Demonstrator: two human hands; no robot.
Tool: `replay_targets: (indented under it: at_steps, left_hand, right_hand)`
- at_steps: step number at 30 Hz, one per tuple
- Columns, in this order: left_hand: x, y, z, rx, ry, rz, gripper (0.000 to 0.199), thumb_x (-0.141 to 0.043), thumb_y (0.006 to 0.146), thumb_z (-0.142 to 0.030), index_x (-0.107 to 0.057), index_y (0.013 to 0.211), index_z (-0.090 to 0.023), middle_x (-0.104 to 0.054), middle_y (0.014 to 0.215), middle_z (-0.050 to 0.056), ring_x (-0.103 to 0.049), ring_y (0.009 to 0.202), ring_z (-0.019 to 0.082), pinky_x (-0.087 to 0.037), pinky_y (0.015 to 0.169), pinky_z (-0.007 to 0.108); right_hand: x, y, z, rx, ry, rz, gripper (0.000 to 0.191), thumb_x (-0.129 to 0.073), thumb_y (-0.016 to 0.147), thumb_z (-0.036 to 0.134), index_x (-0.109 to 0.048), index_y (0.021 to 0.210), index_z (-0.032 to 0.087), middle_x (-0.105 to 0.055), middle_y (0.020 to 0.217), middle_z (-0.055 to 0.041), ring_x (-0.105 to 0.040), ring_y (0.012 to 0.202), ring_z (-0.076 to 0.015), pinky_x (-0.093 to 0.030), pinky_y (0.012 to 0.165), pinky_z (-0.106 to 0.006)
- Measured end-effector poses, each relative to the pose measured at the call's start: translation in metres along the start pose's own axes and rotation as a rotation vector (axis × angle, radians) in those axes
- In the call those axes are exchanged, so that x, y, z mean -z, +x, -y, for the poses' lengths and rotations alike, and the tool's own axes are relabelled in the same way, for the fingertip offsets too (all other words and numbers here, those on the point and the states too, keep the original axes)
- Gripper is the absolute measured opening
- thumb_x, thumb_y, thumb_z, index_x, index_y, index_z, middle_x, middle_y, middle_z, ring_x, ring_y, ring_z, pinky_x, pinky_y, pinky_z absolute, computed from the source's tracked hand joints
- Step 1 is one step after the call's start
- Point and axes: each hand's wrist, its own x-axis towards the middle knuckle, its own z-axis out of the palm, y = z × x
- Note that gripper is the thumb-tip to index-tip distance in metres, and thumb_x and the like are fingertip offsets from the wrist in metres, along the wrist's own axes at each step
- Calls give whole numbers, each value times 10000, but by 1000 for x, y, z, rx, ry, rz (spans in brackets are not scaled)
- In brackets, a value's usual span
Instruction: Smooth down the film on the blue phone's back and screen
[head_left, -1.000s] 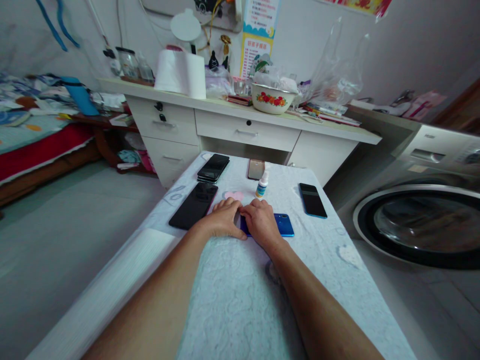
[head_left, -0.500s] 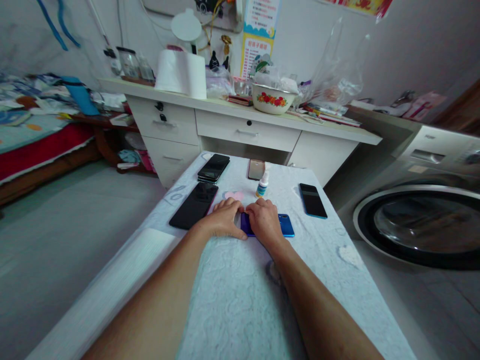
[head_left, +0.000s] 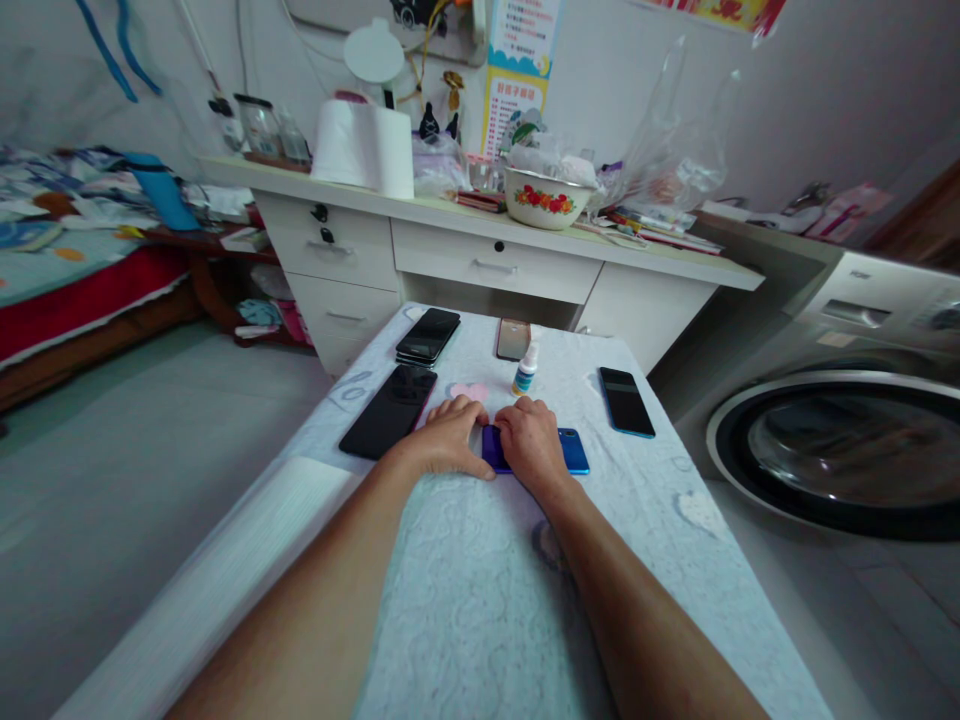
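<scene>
A blue-purple phone [head_left: 573, 452] lies back side up on the cloth-covered table, its camera end to the right. My left hand [head_left: 453, 437] braces its left end, thumb at the near edge and fingers at the far edge. My right hand [head_left: 531, 440] presses down on the phone's middle with curled fingers; whatever may be under them is hidden. Just beyond my hands stand a small white bottle with a blue label [head_left: 525, 372] and a pink heart-shaped piece [head_left: 469, 391]. To the left lies a large black-screened phone [head_left: 390, 410].
Stacked phones [head_left: 428, 335] sit at the table's far left, and another phone [head_left: 514, 339] lies at the far edge. A dark-screened phone [head_left: 626, 402] is on the right. Behind stands a white desk [head_left: 480, 262]; a washing machine [head_left: 847, 330] is at the right.
</scene>
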Motion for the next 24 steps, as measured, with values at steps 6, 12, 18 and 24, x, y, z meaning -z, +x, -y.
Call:
replay_targets:
  at_steps: [6, 12, 18, 24]
  left_hand:
    - [0, 1, 0, -6, 13, -2, 678, -749, 478, -531, -484, 1041, -261, -456, 1222, 42, -405, 1202, 303, -362, 973, 386]
    - [-1, 1, 0, 1, 8, 5, 672, -749, 481, -519, -490, 1050, -274, -469, 1211, 34, -398, 1216, 306, -346, 987, 396]
    - [-1, 1, 2, -10, 0, -15, 685, -761, 475, -515, -488, 1054, -273, -468, 1195, 34, -434, 1172, 284, -368, 966, 380]
    - [1, -1, -1, 0, -2, -6, 667, -756, 486, -511, -492, 1053, -280, -461, 1195, 32, -440, 1154, 278, -376, 958, 374]
  right_hand:
    - [-1, 0, 2, 116, 49, -7, 259, -455, 930, 251, -699, 1016, 266, -596, 903, -50, -472, 892, -185, -311, 783, -286]
    - [2, -1, 3, 98, 25, 12, 261, -457, 921, 236, -700, 1015, 251, -598, 919, -63, -476, 900, -190, -313, 787, -295]
    - [3, -2, -2, 34, -3, 4, 230, -483, 887, 211, -700, 959, 233, -600, 931, -69, -480, 919, -202, -312, 789, -303]
    - [5, -3, -6, -7, -11, -30, 230, -471, 885, 219, -695, 937, 227, -600, 924, -69, -479, 894, -205, -307, 769, -308]
